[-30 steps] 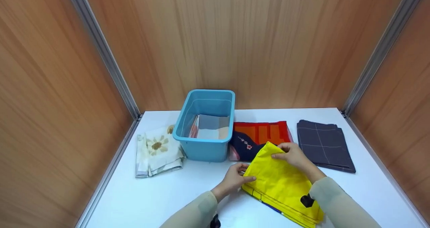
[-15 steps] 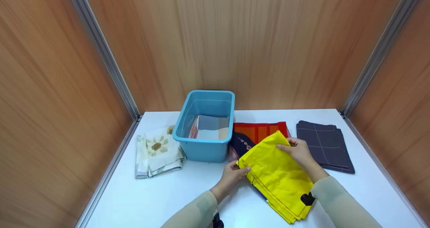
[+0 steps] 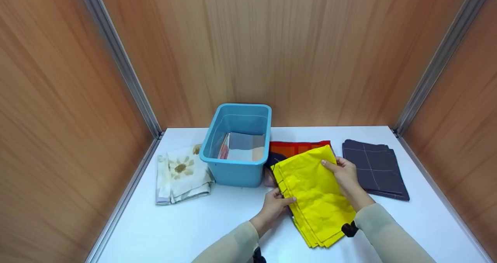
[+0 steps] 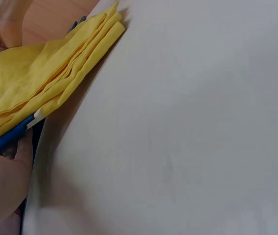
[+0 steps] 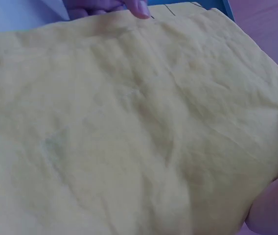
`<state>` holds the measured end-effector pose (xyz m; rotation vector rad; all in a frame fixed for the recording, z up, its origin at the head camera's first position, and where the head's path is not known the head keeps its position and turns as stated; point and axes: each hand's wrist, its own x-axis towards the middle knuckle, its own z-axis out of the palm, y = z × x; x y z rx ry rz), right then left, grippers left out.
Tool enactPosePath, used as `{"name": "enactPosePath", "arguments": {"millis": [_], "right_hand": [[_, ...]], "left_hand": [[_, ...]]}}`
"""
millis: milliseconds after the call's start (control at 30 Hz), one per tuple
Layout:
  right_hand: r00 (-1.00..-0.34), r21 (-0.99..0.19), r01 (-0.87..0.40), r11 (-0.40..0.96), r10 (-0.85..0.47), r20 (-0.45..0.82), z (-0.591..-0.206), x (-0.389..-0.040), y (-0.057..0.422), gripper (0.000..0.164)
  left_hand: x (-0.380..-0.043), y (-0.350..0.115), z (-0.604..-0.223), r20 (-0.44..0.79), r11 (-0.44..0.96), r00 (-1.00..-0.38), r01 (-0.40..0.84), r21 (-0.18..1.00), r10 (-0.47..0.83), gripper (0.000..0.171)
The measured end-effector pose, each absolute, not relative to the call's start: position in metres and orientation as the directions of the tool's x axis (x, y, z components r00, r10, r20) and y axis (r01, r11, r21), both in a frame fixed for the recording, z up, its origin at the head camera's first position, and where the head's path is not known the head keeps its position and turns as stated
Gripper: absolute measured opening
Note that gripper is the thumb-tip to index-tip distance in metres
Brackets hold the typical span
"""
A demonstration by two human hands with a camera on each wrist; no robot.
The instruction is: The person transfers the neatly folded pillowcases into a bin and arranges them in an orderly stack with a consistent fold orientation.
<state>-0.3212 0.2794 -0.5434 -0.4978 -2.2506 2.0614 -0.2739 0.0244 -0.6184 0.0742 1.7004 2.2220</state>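
Both hands grip a folded yellow cloth (image 3: pixel 314 193) by its two sides, tilted above the white table. My left hand (image 3: pixel 270 208) pinches the left edge, thumb on top and fingers underneath. On the upper right edge, my right hand (image 3: pixel 345 175) holds it in the same way. Several layers show along the cloth's side in the left wrist view, with a blue patch underneath near the left hand (image 4: pixel 4 188). The cloth (image 5: pixel 129 122) fills most of the right wrist view. Behind it, a red and orange cloth (image 3: pixel 281 148) and a dark embroidered cloth are partly hidden.
A blue plastic bin (image 3: pixel 237 173) with folded cloths (image 3: pixel 246 142) inside stands left of the yellow cloth. A cream floral cloth (image 3: pixel 184 177) lies at the bin's left. At the right is a folded dark checked cloth (image 3: pixel 372 170). Wooden panels (image 3: pixel 248 53) enclose the table.
The yellow cloth has come up and away from the front of the table, turning more upright. Both hands moved with it; the left hand's grip shifted lower along the left edge.
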Motion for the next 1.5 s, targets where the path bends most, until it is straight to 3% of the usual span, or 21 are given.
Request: {"name": "enactPosePath", "arguments": {"millis": [200,433,633,800,900,1067,1167,1500], "right_hand": [[-0.926,-0.976,0.219,0.005,0.315,-0.206,-0.548,-0.323,0.274,0.043],[-0.942,-0.978,0.205,0.04,0.28,-0.186,-0.552,-0.323,0.274,0.043],[-0.977,-0.979,0.181,0.093,0.135,-0.168,-0.556,-0.319,0.28,0.045],[-0.987,-0.963,0.157,0.221,0.012,-0.158,-0.56,-0.316,0.285,0.044],[-0.986,-0.941,0.121,0.316,-0.074,-0.151,-0.562,-0.314,0.288,0.054],[-0.963,-0.894,0.078,0.441,-0.2,-0.183,-0.568,-0.31,0.292,0.097],[-0.951,-0.863,0.066,0.501,-0.231,-0.207,-0.573,-0.307,0.295,0.114],[-0.964,-0.838,0.101,0.536,-0.155,-0.215,-0.58,-0.304,0.298,0.101]], "left_hand": [[-0.273,0.037,-0.613,-0.154,-0.174,-0.962,-0.195,0.965,0.227,0.053],[-0.275,0.039,-0.606,-0.128,-0.15,-0.968,-0.162,0.975,0.217,0.047],[-0.279,0.033,-0.61,-0.124,-0.146,-0.968,-0.158,0.977,0.22,0.047],[-0.282,0.031,-0.615,-0.127,-0.141,-0.968,-0.16,0.977,0.218,0.048],[-0.283,0.03,-0.616,-0.124,-0.112,-0.971,-0.149,0.983,0.203,0.05],[-0.285,0.028,-0.614,-0.159,-0.088,-0.969,-0.178,0.98,0.19,0.053],[-0.285,0.026,-0.613,-0.177,-0.086,-0.963,-0.197,0.977,0.201,0.053],[-0.284,0.021,-0.611,-0.163,-0.015,-0.956,-0.172,0.985,0.244,0.052]]}}
